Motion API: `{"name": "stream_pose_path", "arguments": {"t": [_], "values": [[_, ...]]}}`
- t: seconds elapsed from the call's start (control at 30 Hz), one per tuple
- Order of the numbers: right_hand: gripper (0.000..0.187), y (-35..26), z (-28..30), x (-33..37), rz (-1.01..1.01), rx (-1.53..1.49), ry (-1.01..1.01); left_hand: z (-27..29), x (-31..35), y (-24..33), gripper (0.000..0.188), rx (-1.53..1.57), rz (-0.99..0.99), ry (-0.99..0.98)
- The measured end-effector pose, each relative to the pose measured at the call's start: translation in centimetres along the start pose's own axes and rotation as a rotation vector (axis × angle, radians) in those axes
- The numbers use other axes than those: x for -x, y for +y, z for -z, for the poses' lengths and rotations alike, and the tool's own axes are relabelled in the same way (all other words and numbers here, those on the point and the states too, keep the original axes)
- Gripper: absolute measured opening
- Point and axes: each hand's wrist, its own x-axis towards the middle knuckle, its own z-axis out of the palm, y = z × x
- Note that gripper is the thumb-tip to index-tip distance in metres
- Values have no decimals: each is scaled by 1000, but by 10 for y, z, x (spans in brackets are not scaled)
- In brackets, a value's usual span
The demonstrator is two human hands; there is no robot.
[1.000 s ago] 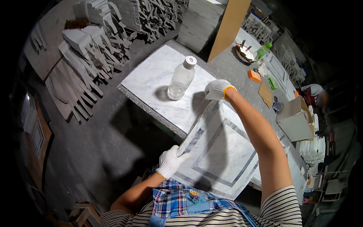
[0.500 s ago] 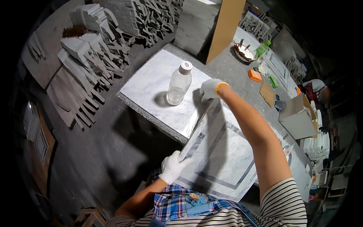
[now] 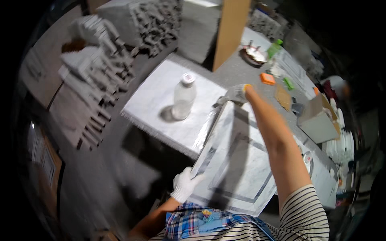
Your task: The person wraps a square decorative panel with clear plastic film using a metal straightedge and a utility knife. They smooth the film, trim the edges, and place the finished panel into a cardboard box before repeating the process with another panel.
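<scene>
Panel (image 3: 255,160): white marble with grey veining, darker grey inlaid border band and inner rectangle, dark shadow across the middle. It sits over the bench's near edge, near end overhanging toward the plaid apron (image 3: 189,219). Can't tell how much weight the bench takes.

Hands apart, both gloved, both on the panel. Left hand (image 3: 186,185) grips the left edge close to the body, thumb on top face. Right hand (image 3: 235,95) is at the far corner; fingers blurred, can't tell how tightly closed.

Bench (image 3: 233,66): grey top. White slab (image 3: 155,92) at its left end along the near edge, clear bottle (image 3: 185,100) with white cap upright on it. Tan board (image 3: 231,32) stands at the far edge. To the right of that: bowl (image 3: 254,56), green bottle (image 3: 274,49), orange box (image 3: 267,78), open carton (image 3: 319,122) toward the right end.

Room: grey floor (image 3: 96,184), stacked stone strips (image 3: 86,64) off the left end, another person (image 3: 335,84) beyond the carton.

Vs 1 s ago: same two-hand hold, bottle same spot on slab, wider gap between bottle and right hand, view shifted and blurrier.
</scene>
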Motion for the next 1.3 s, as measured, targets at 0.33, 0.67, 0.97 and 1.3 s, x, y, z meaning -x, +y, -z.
{"name": "stream_pose_path", "arguments": {"t": [0.33,0.67,0.97,1.3], "values": [[36,17,-30,37,-319,-339,111,-15,-9,-1,49,12,-35,5],[43,-63,-59,130,-471,-110,852,-9,-5,-4,47,49,-41,37],[58,-105,-83,143,-500,-18,763,-15,-5,-6,48,-50,-104,48],[58,-108,-99,129,-555,24,812,-17,-5,-9,46,-53,-165,13]]}}
